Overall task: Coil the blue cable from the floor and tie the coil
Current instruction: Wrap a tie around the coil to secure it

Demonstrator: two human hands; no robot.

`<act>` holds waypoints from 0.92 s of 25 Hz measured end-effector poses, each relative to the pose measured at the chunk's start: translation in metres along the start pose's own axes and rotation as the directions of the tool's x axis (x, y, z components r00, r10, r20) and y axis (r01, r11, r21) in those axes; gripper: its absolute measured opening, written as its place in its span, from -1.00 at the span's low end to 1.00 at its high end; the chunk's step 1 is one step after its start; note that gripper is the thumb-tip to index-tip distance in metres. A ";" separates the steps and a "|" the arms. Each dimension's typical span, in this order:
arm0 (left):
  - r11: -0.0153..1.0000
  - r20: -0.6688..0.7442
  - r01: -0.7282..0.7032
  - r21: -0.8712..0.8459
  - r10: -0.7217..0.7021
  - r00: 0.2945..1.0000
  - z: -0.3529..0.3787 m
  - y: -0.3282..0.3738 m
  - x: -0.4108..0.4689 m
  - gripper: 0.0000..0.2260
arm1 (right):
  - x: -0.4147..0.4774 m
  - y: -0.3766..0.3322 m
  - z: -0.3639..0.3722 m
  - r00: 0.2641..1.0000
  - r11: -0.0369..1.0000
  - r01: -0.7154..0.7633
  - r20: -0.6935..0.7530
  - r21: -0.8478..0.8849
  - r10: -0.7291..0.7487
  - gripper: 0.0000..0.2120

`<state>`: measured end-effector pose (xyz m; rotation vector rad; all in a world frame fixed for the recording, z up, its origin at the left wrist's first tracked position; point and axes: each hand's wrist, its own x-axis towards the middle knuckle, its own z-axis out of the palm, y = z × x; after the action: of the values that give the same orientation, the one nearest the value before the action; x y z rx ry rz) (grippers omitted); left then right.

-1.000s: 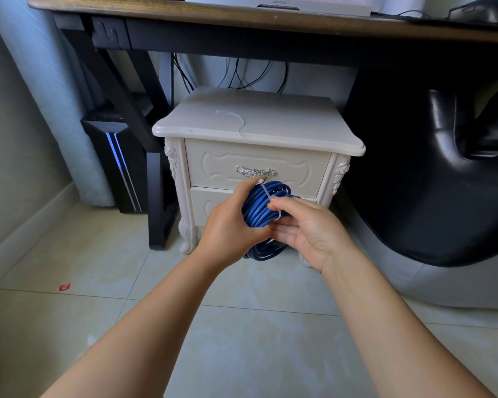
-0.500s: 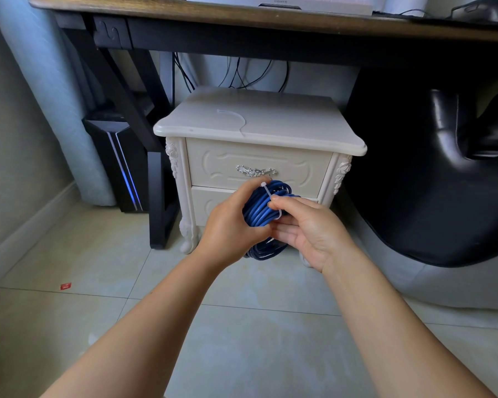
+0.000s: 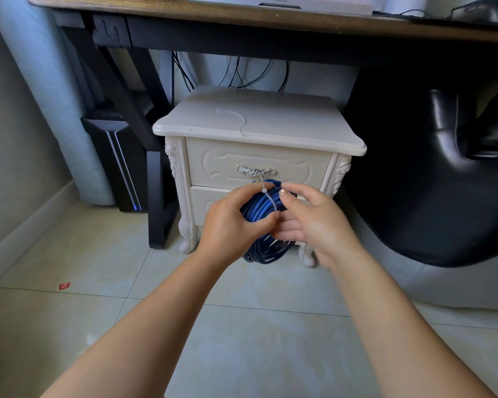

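Note:
The blue cable (image 3: 258, 209) is wound into a thick coil and held in the air in front of a white nightstand. A white zip tie (image 3: 266, 193) wraps over the coil's upper part, its free tail sticking up. My left hand (image 3: 232, 225) grips the coil's left side, thumb and fingers curled round the strands. My right hand (image 3: 311, 222) holds the right side of the coil, its fingers under the strands and its forefinger tip beside the tie. The lower part of the coil (image 3: 266, 254) hangs below both hands.
The white nightstand (image 3: 259, 130) stands just behind the coil, with another white tie (image 3: 232, 114) lying on top. A dark desk (image 3: 242, 15) spans above, a black computer tower (image 3: 118, 162) stands at left and a black beanbag (image 3: 431, 173) at right. Pale floor tiles (image 3: 98, 254) lie below.
The zip tie's tail now sticks up higher over the coil. My right forefinger has lifted off the tie's loop and moved up toward its head. Both hands stay on the coil.

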<state>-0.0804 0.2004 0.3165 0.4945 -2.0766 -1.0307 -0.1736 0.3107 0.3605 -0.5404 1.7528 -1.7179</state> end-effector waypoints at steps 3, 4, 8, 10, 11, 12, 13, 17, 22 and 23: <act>0.998 0.089 -0.025 0.060 0.020 0.996 -0.004 -0.001 0.000 -0.58 | 0.007 -0.006 -0.009 0.971 0.864 0.211 -0.005 -0.456 -0.240 -0.90; 0.997 0.134 -0.028 0.068 0.018 0.991 -0.003 -0.002 -0.001 -0.58 | 0.009 -0.006 -0.010 0.944 0.796 0.286 0.014 -0.534 -0.330 -0.92; 0.999 0.231 -0.019 0.051 0.007 0.973 0.002 -0.004 -0.004 -0.59 | 0.012 -0.002 -0.007 0.907 0.739 0.394 0.101 -0.546 -0.408 -0.87; 1.000 0.235 -0.001 0.027 -0.006 0.972 0.003 -0.004 -0.004 -0.58 | 0.013 0.000 -0.008 0.920 0.796 0.376 0.088 -0.475 -0.381 -0.91; 1.000 0.236 0.011 0.012 -0.013 0.972 0.003 -0.005 -0.004 -0.58 | 0.014 0.001 -0.008 0.927 0.816 0.362 0.085 -0.450 -0.364 -0.92; 1.000 0.235 0.023 0.002 -0.023 0.972 0.002 -0.005 -0.003 -0.58 | 0.014 0.002 -0.009 0.932 0.825 0.351 0.082 -0.443 -0.353 -0.91; 0.999 0.236 0.033 -0.004 -0.031 0.971 0.002 -0.006 -0.003 -0.58 | 0.015 0.003 -0.010 0.933 0.826 0.349 0.083 -0.442 -0.350 -0.90; 0.999 0.250 0.047 0.002 -0.046 0.967 0.002 -0.006 -0.003 -0.58 | 0.015 0.006 -0.009 0.922 0.801 0.375 0.101 -0.467 -0.373 -0.91; 0.995 0.264 0.088 -0.043 -0.074 0.962 -0.001 -0.006 -0.002 -0.60 | 0.015 0.009 -0.007 0.933 0.867 0.358 0.106 -0.346 -0.343 -0.90; 0.994 0.261 0.099 -0.052 -0.082 0.962 -0.001 -0.006 -0.001 -0.60 | 0.014 0.008 -0.007 0.934 0.876 0.356 0.108 -0.326 -0.339 -0.89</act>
<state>-0.0787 0.1973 0.3119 0.4447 -2.2568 -1.2704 -0.1872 0.3066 0.3498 -1.1010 2.0265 -1.6125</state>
